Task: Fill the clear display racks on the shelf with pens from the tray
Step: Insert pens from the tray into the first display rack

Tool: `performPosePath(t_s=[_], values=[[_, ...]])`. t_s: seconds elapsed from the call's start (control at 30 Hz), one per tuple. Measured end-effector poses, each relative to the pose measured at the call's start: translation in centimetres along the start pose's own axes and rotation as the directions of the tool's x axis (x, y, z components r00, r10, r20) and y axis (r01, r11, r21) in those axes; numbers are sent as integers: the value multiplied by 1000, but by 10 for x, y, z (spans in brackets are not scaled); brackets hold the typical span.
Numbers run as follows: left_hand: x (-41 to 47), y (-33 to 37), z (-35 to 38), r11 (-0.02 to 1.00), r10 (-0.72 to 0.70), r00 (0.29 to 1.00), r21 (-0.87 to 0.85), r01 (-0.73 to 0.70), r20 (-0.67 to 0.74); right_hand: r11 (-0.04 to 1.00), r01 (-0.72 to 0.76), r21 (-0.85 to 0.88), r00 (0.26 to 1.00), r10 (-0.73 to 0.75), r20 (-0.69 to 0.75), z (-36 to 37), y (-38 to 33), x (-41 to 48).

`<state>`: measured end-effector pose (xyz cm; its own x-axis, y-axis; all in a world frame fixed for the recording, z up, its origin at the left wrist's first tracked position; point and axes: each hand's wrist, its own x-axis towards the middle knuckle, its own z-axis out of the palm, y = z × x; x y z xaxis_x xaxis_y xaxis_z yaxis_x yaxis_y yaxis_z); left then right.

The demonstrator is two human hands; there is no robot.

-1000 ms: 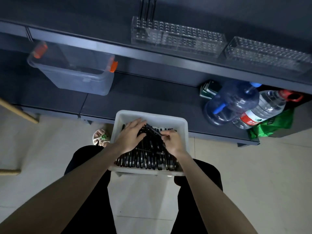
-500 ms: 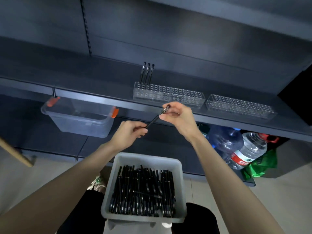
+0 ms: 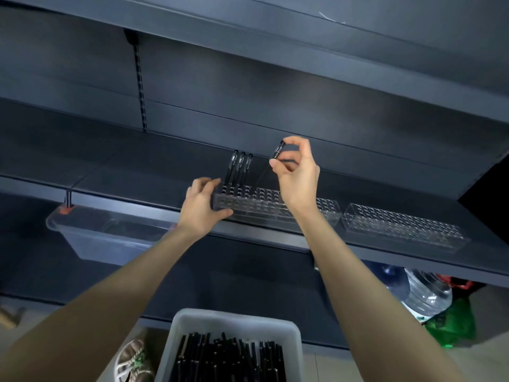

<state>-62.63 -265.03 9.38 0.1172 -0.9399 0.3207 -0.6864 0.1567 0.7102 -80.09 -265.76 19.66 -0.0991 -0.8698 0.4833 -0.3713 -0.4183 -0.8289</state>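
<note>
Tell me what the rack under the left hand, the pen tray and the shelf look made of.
The rack looks like clear rigid plastic, likely acrylic: glossy, with the shelf showing through its walls. The tray looks like opaque whitish plastic, matte, with a rounded moulded rim. The shelf is probably painted metal: dark satin sheen, thin front lip, slotted upright behind.

Head view, facing shelf [image 3: 248, 230] closely

I note a clear plastic storage bin with orange latches [image 3: 110, 241] at left. At lower right, a clear ribbed water bottle [image 3: 429, 296] lies touching a green plastic bag [image 3: 451, 323].
</note>
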Motion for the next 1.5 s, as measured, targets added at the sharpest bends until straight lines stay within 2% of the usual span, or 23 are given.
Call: performPosePath(t_s=[0.1,0.23,0.37,0.6,0.73,1.07,1.27,1.4,1.5], values=[[11,-10,7,1000,20,999,5,-20,36,998,41,-39,999,-42,-23,8,12,12],[14,-18,14,997,74,996,-4,-75,-39,997,59,-53,998,-60,-18,18,26,21],[15,-23,16,992,122,991,-15,-123,-63,991,72,-112,997,-68,43,28,39,23],[14,-22,18,990,126,990,-51,-128,-57,979,80,-189,991,-59,117,39,50,21],[14,-22,18,991,122,991,-48,-124,-54,951,132,-279,975,-73,211,40,51,19],[14,-13,13,996,81,997,48,-81,4,950,78,-303,987,-30,161,42,56,7],[-8,-8,3,997,58,998,42,-58,1,960,52,-274,985,-4,173,25,55,-20],[-42,-11,-1,988,94,995,118,-96,22,906,84,-414,975,11,220,6,68,-62],[-85,-18,6,983,90,989,150,-107,115,865,39,-501,953,119,280,-9,85,-116]])
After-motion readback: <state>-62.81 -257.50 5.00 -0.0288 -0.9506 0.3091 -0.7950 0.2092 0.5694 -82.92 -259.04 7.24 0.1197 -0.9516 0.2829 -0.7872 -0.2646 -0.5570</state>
